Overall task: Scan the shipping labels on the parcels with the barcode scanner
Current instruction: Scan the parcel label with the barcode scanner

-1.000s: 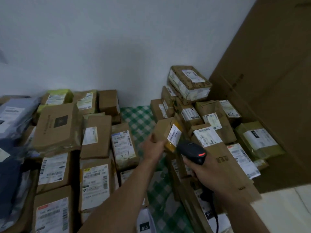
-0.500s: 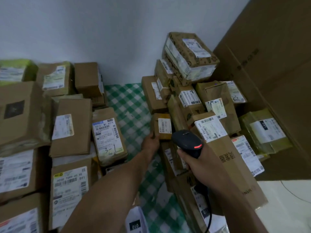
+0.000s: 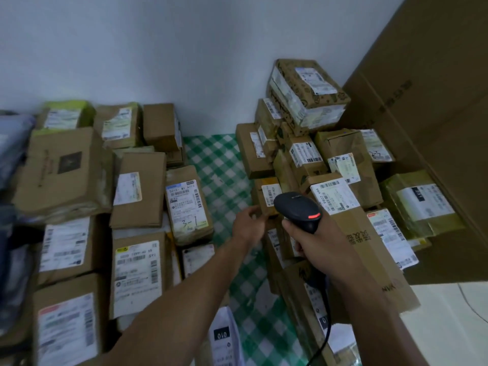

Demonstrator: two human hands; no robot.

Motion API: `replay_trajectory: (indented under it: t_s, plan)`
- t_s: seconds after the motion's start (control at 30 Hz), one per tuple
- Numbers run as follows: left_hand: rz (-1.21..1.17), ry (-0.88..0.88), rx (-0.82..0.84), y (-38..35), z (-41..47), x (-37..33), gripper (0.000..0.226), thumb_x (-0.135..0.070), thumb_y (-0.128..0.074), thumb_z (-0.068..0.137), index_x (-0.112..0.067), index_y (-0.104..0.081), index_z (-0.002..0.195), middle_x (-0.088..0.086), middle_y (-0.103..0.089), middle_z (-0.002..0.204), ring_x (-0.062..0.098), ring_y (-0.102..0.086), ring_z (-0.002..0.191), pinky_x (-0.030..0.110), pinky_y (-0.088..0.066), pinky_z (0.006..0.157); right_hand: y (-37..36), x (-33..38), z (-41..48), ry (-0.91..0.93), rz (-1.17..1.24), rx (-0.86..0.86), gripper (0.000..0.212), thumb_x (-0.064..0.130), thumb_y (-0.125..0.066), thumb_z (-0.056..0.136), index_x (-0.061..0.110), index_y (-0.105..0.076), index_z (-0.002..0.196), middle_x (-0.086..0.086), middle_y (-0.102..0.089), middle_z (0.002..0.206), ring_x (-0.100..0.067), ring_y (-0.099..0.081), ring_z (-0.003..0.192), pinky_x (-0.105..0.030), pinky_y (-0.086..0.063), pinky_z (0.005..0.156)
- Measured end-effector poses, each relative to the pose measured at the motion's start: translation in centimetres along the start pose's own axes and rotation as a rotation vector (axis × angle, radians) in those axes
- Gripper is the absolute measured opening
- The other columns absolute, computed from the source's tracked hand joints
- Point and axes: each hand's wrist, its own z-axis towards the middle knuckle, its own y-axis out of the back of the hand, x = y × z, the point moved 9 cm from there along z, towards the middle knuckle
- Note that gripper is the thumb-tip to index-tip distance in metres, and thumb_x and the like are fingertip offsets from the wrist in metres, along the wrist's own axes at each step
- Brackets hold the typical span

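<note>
A small brown parcel [image 3: 266, 195] with a white shipping label [image 3: 270, 194] sits at the left edge of the right-hand parcel pile. My left hand [image 3: 249, 224] holds its lower left corner with thumb and fingers. My right hand [image 3: 320, 245] grips the handle of a black barcode scanner [image 3: 297, 208] with a red light on its head. The scanner head hovers just right of the small parcel, in front of a long carton [image 3: 364, 233] with a white label. Its black cable hangs down from my right hand.
Two piles of labelled brown parcels lie on a green checked cloth [image 3: 219, 165], one on the left [image 3: 137, 191] and one on the right [image 3: 309, 93]. A large cardboard sheet [image 3: 433, 107] leans at the far right. A white wall stands behind.
My left hand has brought the small parcel down from mid-air onto the edge of the right pile. The scanner stays close beside it. My head has shifted, so the view moved.
</note>
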Motion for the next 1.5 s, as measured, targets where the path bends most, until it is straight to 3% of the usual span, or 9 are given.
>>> replay_trajectory:
  t_s: [0.2,0.33,0.57,0.77,0.9,1.07,1.27,1.37,1.5]
  plan:
    - [0.286,-0.354,-0.317,8.7,-8.0,-4.1,0.028,-0.024,-0.065,0.100,-0.018,-0.064,0.128,0.001,-0.058,0.130,0.013,-0.053,0.122,0.029,-0.042,0.106,-2.6,1.1,-1.9,-0.002,0.014,0.072,0.035,0.036,-0.077,0.092,0.029,-0.063,0.123,0.006,-0.069,0.079,-0.011,-0.068,0.069,-0.032,-0.054,0.068]
    - [0.385,-0.266,-0.381,12.9,-8.1,-4.5,0.038,-0.017,-0.058,0.103,-0.015,-0.056,0.140,0.007,-0.047,0.146,0.021,-0.047,0.133,0.020,-0.032,0.102,-4.1,2.4,-3.1,0.016,0.005,0.123,0.039,0.031,-0.075,0.094,0.027,-0.060,0.130,0.002,-0.070,0.084,0.000,-0.064,0.054,-0.013,-0.045,0.049]
    - [0.640,-0.138,-0.426,14.0,-5.3,-2.5,0.057,-0.029,-0.061,0.097,-0.029,-0.046,0.152,0.023,-0.019,0.166,0.037,-0.012,0.154,0.045,-0.015,0.125,-5.1,3.7,-4.5,0.068,-0.002,0.177,0.044,0.026,-0.072,0.097,0.023,-0.058,0.138,0.003,-0.066,0.083,0.006,-0.061,0.053,-0.009,-0.043,0.048]
    - [0.433,-0.046,-0.418,13.7,-5.2,-0.4,0.134,-0.044,-0.088,0.075,-0.016,0.008,0.163,0.025,-0.013,0.163,0.044,-0.022,0.147,0.053,-0.028,0.119,-4.8,3.5,-4.7,0.090,-0.011,0.170,0.039,0.024,-0.072,0.097,0.025,-0.058,0.133,0.006,-0.065,0.080,0.007,-0.060,0.053,-0.009,-0.043,0.049]
    - [0.237,0.036,-0.453,14.0,-3.8,3.0,0.105,-0.055,-0.088,0.060,-0.018,-0.031,0.140,0.013,-0.055,0.140,0.033,-0.055,0.126,0.054,-0.051,0.102,-4.9,2.9,-4.5,0.074,-0.015,0.169,0.039,0.027,-0.074,0.095,0.027,-0.060,0.131,0.008,-0.066,0.086,-0.003,-0.063,0.070,-0.010,-0.044,0.053]
    - [0.005,-0.103,-0.458,13.9,-5.1,2.3,0.064,-0.018,-0.090,0.073,-0.025,-0.046,0.119,0.005,-0.065,0.124,0.027,-0.065,0.114,0.047,-0.059,0.091,-5.3,1.9,-3.9,0.055,0.002,0.183,0.031,0.027,-0.074,0.096,0.030,-0.061,0.123,0.006,-0.069,0.088,-0.008,-0.065,0.073,-0.013,-0.045,0.053]
    - [-0.072,-0.205,-0.376,13.1,-8.6,-0.6,0.066,-0.015,-0.089,0.078,-0.031,-0.044,0.123,-0.007,-0.060,0.122,0.014,-0.060,0.115,0.032,-0.053,0.094,-5.5,1.5,-3.3,0.041,0.082,0.162,0.030,0.026,-0.075,0.094,0.032,-0.060,0.120,0.000,-0.073,0.093,-0.010,-0.067,0.071,-0.018,-0.049,0.054]
    - [-0.167,-0.223,-0.310,12.1,-11.0,-1.9,0.069,-0.024,-0.090,0.078,-0.035,-0.044,0.128,-0.018,-0.060,0.116,0.004,-0.059,0.108,0.014,-0.048,0.082,-5.1,1.8,-3.3,0.057,0.125,0.077,0.039,0.029,-0.077,0.092,0.025,-0.062,0.128,0.001,-0.075,0.096,-0.015,-0.072,0.080,-0.037,-0.059,0.073]
    - [-0.400,-0.156,-0.221,10.9,-14.0,-1.1,0.099,-0.055,-0.096,0.058,-0.042,-0.048,0.144,-0.014,-0.067,0.129,0.010,-0.066,0.116,0.040,-0.059,0.095,-5.1,3.2,-4.6,0.108,0.238,0.026,0.042,0.032,-0.077,0.093,0.035,-0.055,0.128,0.023,-0.065,0.110,0.007,-0.059,0.100,-0.019,-0.046,0.080]
